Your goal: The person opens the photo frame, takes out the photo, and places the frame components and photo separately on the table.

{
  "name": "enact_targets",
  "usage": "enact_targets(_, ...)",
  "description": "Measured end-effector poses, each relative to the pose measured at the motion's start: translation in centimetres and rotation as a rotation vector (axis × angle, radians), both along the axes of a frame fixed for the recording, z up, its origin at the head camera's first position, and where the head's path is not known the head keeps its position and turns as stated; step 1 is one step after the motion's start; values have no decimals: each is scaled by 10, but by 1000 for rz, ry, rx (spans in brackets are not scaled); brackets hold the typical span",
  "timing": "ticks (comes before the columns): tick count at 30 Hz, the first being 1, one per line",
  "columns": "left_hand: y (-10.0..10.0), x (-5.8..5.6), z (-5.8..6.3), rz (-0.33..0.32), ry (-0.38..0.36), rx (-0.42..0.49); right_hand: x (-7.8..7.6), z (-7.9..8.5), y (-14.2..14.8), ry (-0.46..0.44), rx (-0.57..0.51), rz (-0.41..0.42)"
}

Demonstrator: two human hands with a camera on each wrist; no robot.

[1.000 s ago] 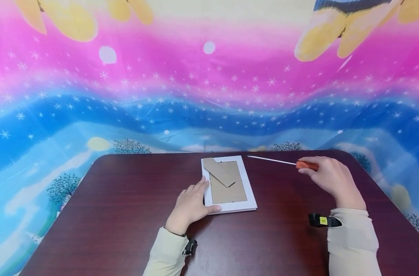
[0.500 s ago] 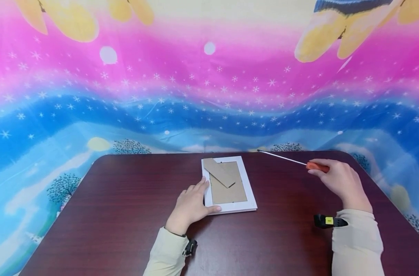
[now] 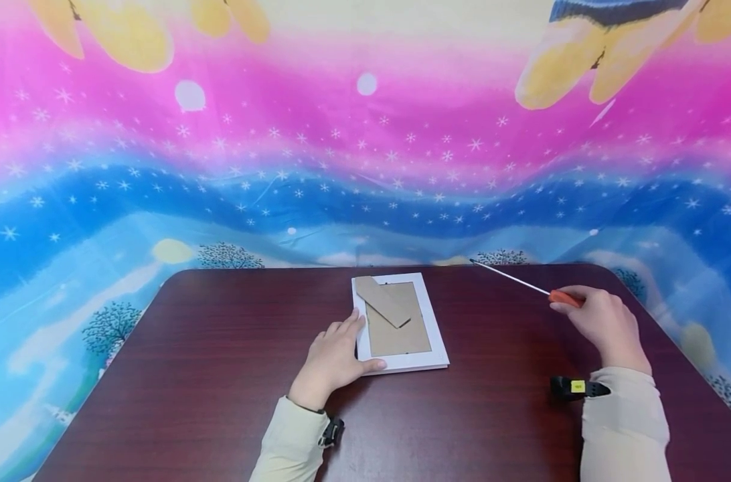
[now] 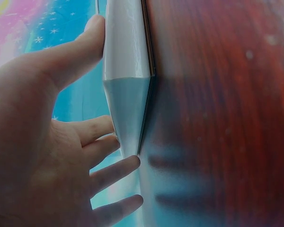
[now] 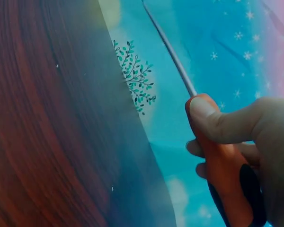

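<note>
A white picture frame (image 3: 430,321) lies face down on the table, its brown backing board (image 3: 395,343) and slanted stand leg (image 3: 382,301) facing up. My left hand (image 3: 335,355) rests at its near left corner, thumb on the back of the border. In the left wrist view, the straight fingers (image 4: 114,176) of that hand spread along the frame's side (image 4: 128,42). Off to the right, my right hand (image 3: 609,325) grips an orange and black screwdriver (image 5: 222,156) by the handle. Its long thin shaft points up and left, with the tip near the table's far edge and apart from the frame.
The dark red wooden table (image 3: 221,375) has rounded far corners. Behind it hangs a colourful printed cloth (image 3: 341,154) with snowflakes and small trees. Black straps with camera mounts sit on both wrists, over light sleeves (image 3: 624,422).
My right hand has drawn the screwdriver to the right, away from the frame, and its tip has risen slightly. The left hand and the picture frame have stayed in place.
</note>
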State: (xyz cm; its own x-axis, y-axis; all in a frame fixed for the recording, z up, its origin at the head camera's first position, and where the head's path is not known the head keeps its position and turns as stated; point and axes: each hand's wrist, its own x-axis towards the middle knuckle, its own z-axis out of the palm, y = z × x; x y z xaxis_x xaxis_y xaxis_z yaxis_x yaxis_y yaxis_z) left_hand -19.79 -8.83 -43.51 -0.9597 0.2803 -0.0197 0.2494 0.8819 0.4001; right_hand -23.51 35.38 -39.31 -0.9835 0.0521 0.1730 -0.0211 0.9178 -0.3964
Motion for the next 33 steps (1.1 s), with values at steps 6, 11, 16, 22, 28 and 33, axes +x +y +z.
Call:
enact_targets(6,0,0,0,-2,4,4,2,-4,10,-54,-11,-70)
enact_targets(11,0,0,1,-5,5,2,4,-6,14,-87,-29,-131)
enact_targets(16,1,0,1,-2,2,0,4,-11,14,-110,-48,-136)
enact_targets(22,1,0,0,-2,2,-6,2,-16,16,-114,-52,-130)
enact_targets(28,1,0,0,0,-3,-8,2,-21,17,-121,-53,-110)
enact_targets(33,0,-1,0,-2,-7,-9,0,-25,17,-127,-74,-93)
